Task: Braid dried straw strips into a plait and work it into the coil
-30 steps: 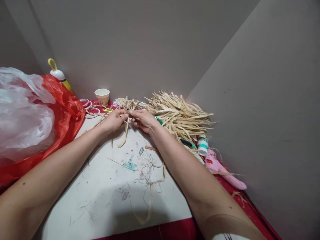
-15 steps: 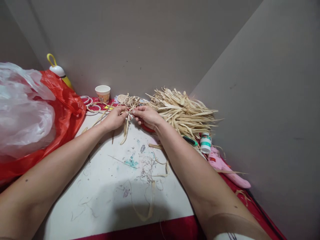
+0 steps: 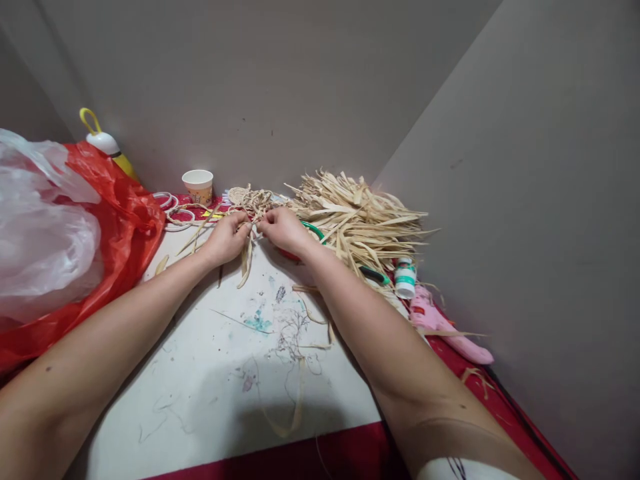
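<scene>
Close together at the far part of the white board [image 3: 200,373], both my hands pinch pale dried straw strips. My left hand [image 3: 227,239] has its thumb and fingers closed on a strip [image 3: 246,263], whose end hangs down over the board. My right hand [image 3: 281,229] is closed at the same spot, fingertips on the strips. Just behind the hands lies a tangle of straw cord [image 3: 257,200] with a round coiled piece [image 3: 240,195] beside it. How the strips cross between the fingers is too small to make out.
A large bundle of straw [image 3: 365,220] lies right of my hands, near a white-and-green bottle [image 3: 405,280] and a pink glue gun [image 3: 447,327]. Leftward are a paper cup [image 3: 198,188], white rings [image 3: 173,217], a red plastic bag [image 3: 133,213] and a yellow-and-white flask [image 3: 107,145].
The view has shifted slightly, so everything sits a little further left. My right hand has turned knuckles-up, and a green curved handle now shows beside it. Both hands stay at the strips.
</scene>
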`<state>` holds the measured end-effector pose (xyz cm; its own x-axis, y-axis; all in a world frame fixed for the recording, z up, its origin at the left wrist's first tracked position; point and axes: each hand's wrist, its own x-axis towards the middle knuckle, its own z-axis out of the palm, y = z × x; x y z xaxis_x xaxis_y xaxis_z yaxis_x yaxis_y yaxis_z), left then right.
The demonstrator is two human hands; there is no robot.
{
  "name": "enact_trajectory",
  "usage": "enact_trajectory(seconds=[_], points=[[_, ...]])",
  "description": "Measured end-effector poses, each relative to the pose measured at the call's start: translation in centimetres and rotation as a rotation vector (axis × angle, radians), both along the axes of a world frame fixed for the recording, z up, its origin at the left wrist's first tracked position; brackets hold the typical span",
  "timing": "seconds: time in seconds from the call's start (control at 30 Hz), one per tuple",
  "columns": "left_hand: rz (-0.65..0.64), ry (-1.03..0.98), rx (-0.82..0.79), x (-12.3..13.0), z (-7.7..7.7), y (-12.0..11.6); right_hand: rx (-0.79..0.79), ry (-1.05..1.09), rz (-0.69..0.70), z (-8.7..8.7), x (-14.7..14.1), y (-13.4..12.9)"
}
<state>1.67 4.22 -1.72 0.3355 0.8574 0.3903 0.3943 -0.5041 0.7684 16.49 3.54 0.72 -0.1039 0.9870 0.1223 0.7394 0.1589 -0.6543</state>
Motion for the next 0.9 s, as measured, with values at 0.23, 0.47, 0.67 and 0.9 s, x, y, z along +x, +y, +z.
enact_trajectory(seconds=[0.23, 0.47, 0.67, 0.9], points=[[-0.02, -0.071, -0.119, -0.1, 0.1, -0.2, -0.337, 0.467, 0.069, 0.6, 1.3, 0.2], [-0.031, -0.107, -0.194, 0.1, 0.3, -0.4, -0.238, 0.548, 0.16, -0.3, 1.1, 0.6], [0.014, -0.031, -0.162, -0.1, 0.3, -0.3, -0.086, 0.353, 0.217, -0.7, 1.2, 0.7], [0.014, 0.035, -0.172, 0.1, 0.6, -0.6, 0.189, -0.153, 0.129, -0.4, 0.5, 0.4]])
